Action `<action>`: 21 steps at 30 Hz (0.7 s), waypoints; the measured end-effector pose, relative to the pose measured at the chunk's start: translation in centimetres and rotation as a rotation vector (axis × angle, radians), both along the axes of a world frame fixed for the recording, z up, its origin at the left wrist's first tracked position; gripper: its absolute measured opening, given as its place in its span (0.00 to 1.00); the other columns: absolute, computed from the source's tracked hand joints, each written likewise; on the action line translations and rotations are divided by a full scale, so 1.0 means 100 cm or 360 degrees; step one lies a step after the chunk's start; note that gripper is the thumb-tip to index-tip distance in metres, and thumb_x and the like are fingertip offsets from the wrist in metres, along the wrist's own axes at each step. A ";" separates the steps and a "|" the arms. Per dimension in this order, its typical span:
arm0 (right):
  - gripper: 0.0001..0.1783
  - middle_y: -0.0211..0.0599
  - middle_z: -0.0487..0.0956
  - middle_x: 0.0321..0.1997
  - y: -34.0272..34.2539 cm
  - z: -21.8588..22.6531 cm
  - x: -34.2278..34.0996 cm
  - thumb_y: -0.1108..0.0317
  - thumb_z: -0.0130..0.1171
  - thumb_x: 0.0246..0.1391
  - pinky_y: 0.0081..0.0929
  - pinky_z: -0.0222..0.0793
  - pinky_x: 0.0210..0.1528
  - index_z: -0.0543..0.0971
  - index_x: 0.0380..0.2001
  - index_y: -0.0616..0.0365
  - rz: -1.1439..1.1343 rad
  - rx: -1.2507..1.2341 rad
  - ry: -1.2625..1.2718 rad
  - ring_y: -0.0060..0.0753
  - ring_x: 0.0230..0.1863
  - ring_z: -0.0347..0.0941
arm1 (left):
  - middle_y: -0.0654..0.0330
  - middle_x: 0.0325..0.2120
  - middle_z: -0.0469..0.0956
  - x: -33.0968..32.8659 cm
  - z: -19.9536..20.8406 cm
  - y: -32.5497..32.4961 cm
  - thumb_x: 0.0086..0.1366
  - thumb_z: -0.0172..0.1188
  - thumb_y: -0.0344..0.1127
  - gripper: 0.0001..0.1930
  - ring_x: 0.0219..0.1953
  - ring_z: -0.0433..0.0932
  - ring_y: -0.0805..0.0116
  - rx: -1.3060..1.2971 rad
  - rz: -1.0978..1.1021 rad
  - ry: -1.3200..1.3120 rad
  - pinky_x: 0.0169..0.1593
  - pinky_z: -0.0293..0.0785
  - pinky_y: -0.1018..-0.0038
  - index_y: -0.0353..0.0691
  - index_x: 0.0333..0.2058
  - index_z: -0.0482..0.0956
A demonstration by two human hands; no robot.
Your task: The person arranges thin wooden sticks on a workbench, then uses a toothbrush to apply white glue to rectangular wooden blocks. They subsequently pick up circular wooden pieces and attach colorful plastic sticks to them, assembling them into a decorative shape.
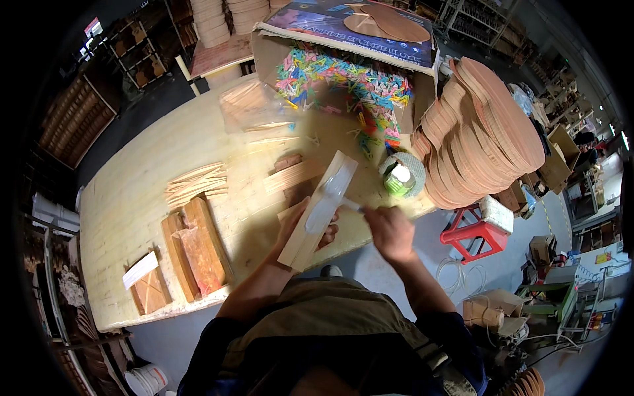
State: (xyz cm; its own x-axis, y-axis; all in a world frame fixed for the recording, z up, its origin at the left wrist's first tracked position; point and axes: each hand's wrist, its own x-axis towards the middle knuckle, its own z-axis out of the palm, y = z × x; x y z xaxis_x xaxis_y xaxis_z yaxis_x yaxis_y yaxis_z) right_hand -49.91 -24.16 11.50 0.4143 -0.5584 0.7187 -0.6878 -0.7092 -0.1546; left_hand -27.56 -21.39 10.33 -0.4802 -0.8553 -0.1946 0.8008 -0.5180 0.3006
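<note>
My left hand (294, 223) is closed around a narrow pale wooden board (301, 245), held tilted above the table's front edge. White glue (321, 214) covers much of the board's upper face. My right hand (392, 232) pinches a thin-handled glue spreader (351, 205), whose far end touches the glue; its exact shape is blurred there. Beyond the board, wooden strips (290, 177) lie beside a small brown block (287, 161). A round container with a green and white tub (398, 180) in it stands right of the board.
On the table (125, 198) lie thin wood strips (197, 183), a wooden trough-like jig (197, 247) and a smaller block (149, 290). An open carton (422, 72) spills colourful clothespins (343, 79). Stacked guitar-shaped plates (489, 132) rise at right, above a red stool (477, 232).
</note>
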 end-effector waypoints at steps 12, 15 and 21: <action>0.09 0.36 0.77 0.26 -0.015 0.022 0.002 0.75 0.63 0.51 0.20 0.67 0.31 0.82 0.37 0.63 0.0257 0.0960 -0.0539 0.23 0.27 0.73 | 0.55 0.35 0.69 0.018 -0.006 0.009 0.67 0.48 0.52 0.27 0.33 0.69 0.67 -0.0257 -0.0148 0.0093 0.35 0.69 0.75 0.32 0.51 0.65; 0.09 0.35 0.78 0.27 -0.016 0.011 0.000 0.75 0.63 0.51 0.20 0.67 0.31 0.82 0.37 0.63 0.0322 0.0961 -0.0565 0.21 0.27 0.72 | 0.56 0.35 0.68 0.016 -0.001 0.015 0.67 0.48 0.51 0.26 0.32 0.68 0.67 -0.0180 -0.0108 0.0155 0.34 0.67 0.76 0.32 0.51 0.65; 0.09 0.27 0.76 0.26 -0.028 0.011 -0.006 0.74 0.62 0.53 0.15 0.64 0.30 0.82 0.38 0.64 0.0170 0.1056 -0.0810 0.14 0.27 0.68 | 0.57 0.34 0.67 0.017 -0.003 0.019 0.66 0.48 0.53 0.27 0.31 0.66 0.68 -0.0112 -0.0079 0.0111 0.32 0.64 0.77 0.34 0.52 0.64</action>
